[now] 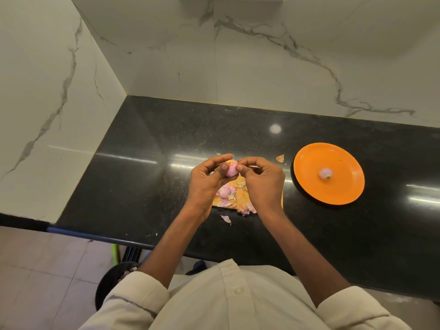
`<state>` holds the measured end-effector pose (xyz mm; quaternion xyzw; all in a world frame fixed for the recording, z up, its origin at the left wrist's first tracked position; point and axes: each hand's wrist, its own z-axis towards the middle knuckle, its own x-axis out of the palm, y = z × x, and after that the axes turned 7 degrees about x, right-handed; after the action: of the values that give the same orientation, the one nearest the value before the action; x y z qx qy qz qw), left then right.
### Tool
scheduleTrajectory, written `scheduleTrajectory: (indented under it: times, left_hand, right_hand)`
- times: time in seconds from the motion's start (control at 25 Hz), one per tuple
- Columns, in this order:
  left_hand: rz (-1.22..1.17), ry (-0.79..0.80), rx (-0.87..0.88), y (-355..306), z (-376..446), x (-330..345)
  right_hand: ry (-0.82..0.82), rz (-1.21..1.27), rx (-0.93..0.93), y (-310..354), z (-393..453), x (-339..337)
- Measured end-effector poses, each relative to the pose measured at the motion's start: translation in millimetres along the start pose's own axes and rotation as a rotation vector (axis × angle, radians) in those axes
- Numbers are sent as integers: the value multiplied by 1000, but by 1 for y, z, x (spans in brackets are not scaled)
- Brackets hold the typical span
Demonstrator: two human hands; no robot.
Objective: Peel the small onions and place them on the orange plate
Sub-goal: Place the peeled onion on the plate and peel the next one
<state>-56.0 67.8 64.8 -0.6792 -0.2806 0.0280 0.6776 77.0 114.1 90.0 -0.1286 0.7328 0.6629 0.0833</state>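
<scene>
Got a small pink onion (231, 171) pinched between both hands, left hand (209, 181) cupping it, right hand (260, 179) fingertips curled on its skin. One peeled onion (325, 173) sits on the orange plate (345, 186).

black counter (147, 186) | marble wall (262, 67) | wooden board (240, 186) | tiled floor (35, 270)

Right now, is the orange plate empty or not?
Not empty. One peeled onion lies near the middle of the orange plate; nothing else sits on it.
</scene>
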Motion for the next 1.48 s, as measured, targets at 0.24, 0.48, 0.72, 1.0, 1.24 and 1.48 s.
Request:
scheduleTrajectory:
  times: [0.24,0.48,0.72,1.0,1.24,1.48]
  left_hand:
    - [29,38,5,-2,-3,-1]
    - [76,43,32,-4,1,-11]
    - [102,52,50,-5,1,-12]
    - [-22,37,9,-2,0,-6]
    - [-314,-90,-142,0,3,6]
    - [-329,-135,-134,2,-1,18]
  right_hand:
    - [2,-134,-38,-2,0,4]
    - [103,-250,-240,4,-1,-7]
    - [122,-303,-298,6,3,-9]
    - [90,-203,-163,7,7,-9]
    - [182,-14,-80,9,9,-18]
    - [115,-193,-337,4,14,-21]
